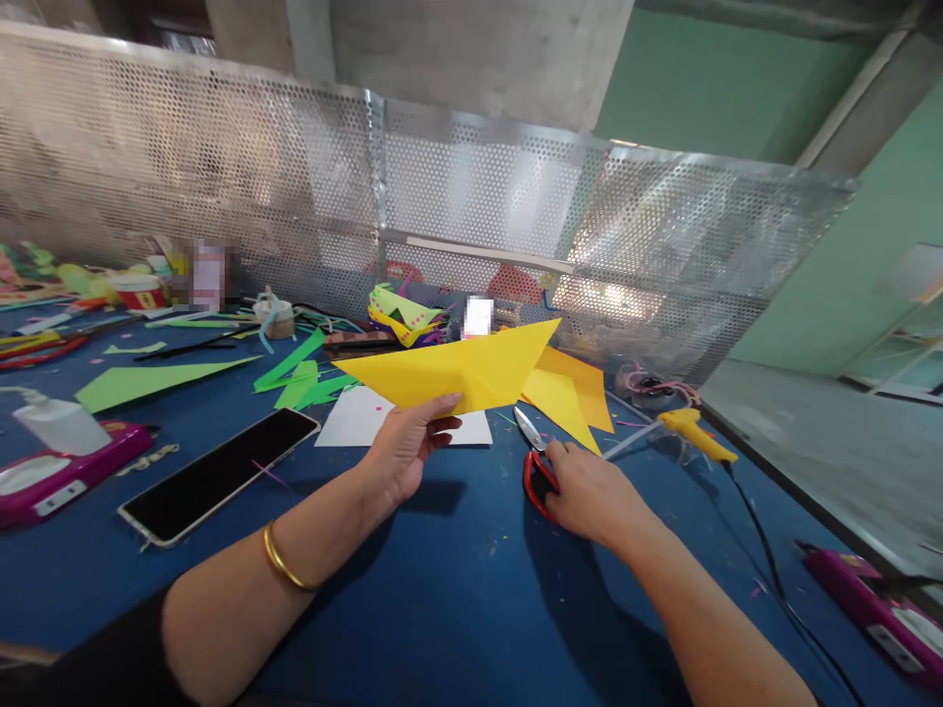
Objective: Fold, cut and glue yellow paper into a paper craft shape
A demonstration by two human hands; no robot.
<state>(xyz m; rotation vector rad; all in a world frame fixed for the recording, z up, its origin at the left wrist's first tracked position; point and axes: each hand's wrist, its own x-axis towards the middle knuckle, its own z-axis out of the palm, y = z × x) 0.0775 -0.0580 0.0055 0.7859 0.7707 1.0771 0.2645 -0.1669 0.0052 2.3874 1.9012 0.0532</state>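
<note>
Nearest, lower part of frame: blue table (471, 599), gold bangle (278, 560) on the left wrist. Purple power strip (847, 579) sat lower right; black-screened phone (221, 476) lay left of center, second purple strip (129, 447) at the left edge with a white plug on it.

Hands were apart. Left hand (405, 447), mid-frame, was pinched on the pointed yellow sheet (449, 368): thumb on the near face, other fingers curled below and behind. Sheet was held up at frame center, partly covering a white sheet (345, 420). Right hand (593, 491), right of center, was curled closed on the red-handled scissors (528, 429), blades pointing upper left.

Yellow glue gun (696, 435) lay at right, cord running to lower right. Behind: dotted paper masks (405, 319) near center; red cup (138, 292) at left, yellow label, lettering too small to read. Two pixelated patches unreadable. Perforated panel (478, 177) ran across the back.
</note>
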